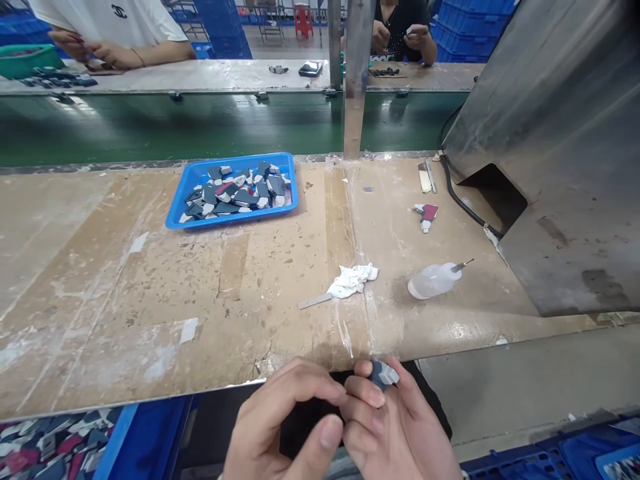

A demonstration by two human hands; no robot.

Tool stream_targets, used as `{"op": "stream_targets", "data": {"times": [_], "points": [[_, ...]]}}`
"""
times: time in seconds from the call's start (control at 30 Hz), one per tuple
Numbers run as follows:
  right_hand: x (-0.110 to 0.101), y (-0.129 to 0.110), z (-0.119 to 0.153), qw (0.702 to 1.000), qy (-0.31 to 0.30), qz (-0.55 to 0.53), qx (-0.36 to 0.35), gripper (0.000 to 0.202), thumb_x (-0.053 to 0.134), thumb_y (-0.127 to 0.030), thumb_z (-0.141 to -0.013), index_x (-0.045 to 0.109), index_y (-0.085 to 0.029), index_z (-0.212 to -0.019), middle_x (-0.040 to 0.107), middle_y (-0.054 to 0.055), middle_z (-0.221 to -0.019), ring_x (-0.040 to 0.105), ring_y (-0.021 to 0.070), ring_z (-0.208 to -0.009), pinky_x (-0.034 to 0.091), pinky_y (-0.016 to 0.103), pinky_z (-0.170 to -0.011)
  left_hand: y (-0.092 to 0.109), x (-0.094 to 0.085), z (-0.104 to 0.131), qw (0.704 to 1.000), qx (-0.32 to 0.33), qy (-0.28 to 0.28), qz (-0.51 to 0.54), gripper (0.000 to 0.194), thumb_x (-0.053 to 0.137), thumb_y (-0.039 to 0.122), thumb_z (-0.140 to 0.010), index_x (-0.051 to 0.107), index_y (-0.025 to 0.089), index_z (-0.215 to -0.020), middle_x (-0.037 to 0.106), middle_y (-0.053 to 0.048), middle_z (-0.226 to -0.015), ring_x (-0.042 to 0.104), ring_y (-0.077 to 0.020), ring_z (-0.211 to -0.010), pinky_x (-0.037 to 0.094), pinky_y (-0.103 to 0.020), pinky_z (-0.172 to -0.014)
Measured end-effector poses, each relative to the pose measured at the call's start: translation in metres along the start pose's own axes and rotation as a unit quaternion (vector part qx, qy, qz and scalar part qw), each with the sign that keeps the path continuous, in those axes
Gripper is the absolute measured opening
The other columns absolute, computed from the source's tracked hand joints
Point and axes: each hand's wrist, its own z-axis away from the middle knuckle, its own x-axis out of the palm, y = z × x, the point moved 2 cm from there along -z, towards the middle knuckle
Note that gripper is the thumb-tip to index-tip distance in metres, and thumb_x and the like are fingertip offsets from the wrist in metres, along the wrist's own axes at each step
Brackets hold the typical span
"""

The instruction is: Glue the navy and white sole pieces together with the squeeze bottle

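Scuffed brown table [270,267] spans the scene; at its near edge, fingers of the right hand [400,427] grip a blue-grey-and-white piece [384,375], apparently for checking. Turning it likely calls for the left hand [285,420], fingers parted, empty.

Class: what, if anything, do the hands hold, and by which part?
Right hand: a small, angular dark-blue and pale-grey piece, fingers at its dark part, pale part uncovered. Left hand: nothing visibly held.
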Motion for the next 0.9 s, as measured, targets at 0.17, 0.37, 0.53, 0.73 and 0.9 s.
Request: {"op": "stream_targets", "data": {"times": [0.17,0.37,0.53,0.73,0.9], "points": [[0.001,0.003,-0.003,0.999,0.019,0.047,-0.001,0.045,0.075,-0.053,-0.085,0.07,-0.009,-0.09,0.064,0.001,-0.077,0.059,0.0116,-0.069,0.049,0.026,-0.07,-0.006,0.011,-0.003,0.998,0.015,-0.022,-0.062,0.038,0.074,0.039,-0.089,0.059,0.032,-0.123,0.07,0.001,-0.111,0.065,-0.0178,-0.111,0.051,-0.027,-0.098],[-0.009,0.007,-0.005,0.998,0.014,0.058,0.007,0.048,0.066,-0.058,-0.089,0.071,-0.01,-0.089,0.06,0.0,-0.079,0.055,0.013,-0.072,0.048,0.03,-0.079,-0.012,0.015,-0.003,0.993,0.011,-0.012,-0.117,0.05,0.075,0.022,-0.081,0.055,0.031,-0.125,0.065,0.002,-0.114,0.064,-0.0147,-0.111,0.051,-0.023,-0.097],[-0.013,0.006,-0.004,0.996,0.014,0.088,0.006,0.051,0.061,-0.061,-0.091,0.069,-0.012,-0.084,0.054,0.0,-0.08,0.051,0.0136,-0.074,0.045,0.032,-0.083,-0.008,0.016,-0.003,0.991,0.013,-0.014,-0.134,0.05,0.072,0.013,-0.08,0.055,0.03,-0.124,0.065,0.002,-0.114,0.064,-0.0148,-0.112,0.052,-0.024,-0.098],[-0.001,0.007,0.0,0.993,0.037,0.11,0.017,0.04,0.067,-0.055,-0.089,0.069,-0.016,-0.093,0.052,-0.001,-0.085,0.051,0.0148,-0.08,0.043,0.033,-0.086,-0.008,0.02,-0.003,0.988,0.0,-0.03,-0.149,0.047,0.069,0.014,-0.083,0.054,0.03,-0.124,0.065,0.0,-0.12,0.063,-0.0168,-0.116,0.053,-0.027,-0.098],[0.001,0.006,0.002,0.99,0.064,0.122,0.036,0.037,0.072,-0.056,-0.085,0.069,-0.02,-0.094,0.053,-0.002,-0.086,0.05,0.015,-0.077,0.044,0.034,-0.086,-0.01,0.02,-0.005,0.989,0.022,-0.036,-0.144,0.045,0.07,0.014,-0.084,0.055,0.026,-0.124,0.066,-0.003,-0.118,0.063,-0.0197,-0.115,0.055,-0.03,-0.097]]}}
